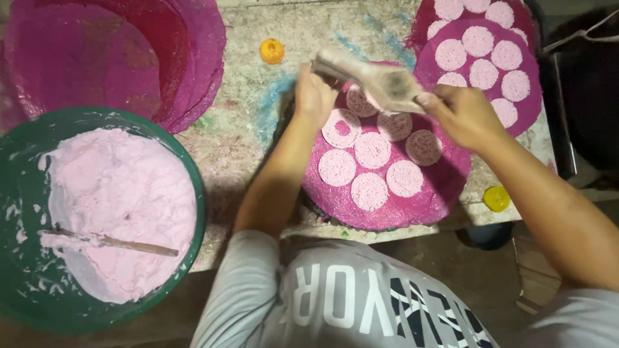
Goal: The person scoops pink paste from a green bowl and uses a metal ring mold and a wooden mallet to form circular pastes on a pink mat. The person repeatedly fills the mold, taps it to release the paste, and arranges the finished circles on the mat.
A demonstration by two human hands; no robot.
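Observation:
My left hand (314,96) and my right hand (463,116) both grip a flat, batter-smeared wooden tool (371,80), held above a round magenta woven mat (445,187). On the mat lie several pale pink round discs (371,149). The left hand holds the tool's left end; the right hand holds its right end. One disc is partly hidden under the tool.
A green bowl (19,187) of pale pink dough with a wooden stick (129,245) in it sits at left. Empty magenta mats (97,51) are stacked at top left. More mats with discs (483,64) lie at top right. Two yellow caps (271,50) rest on the rough tabletop.

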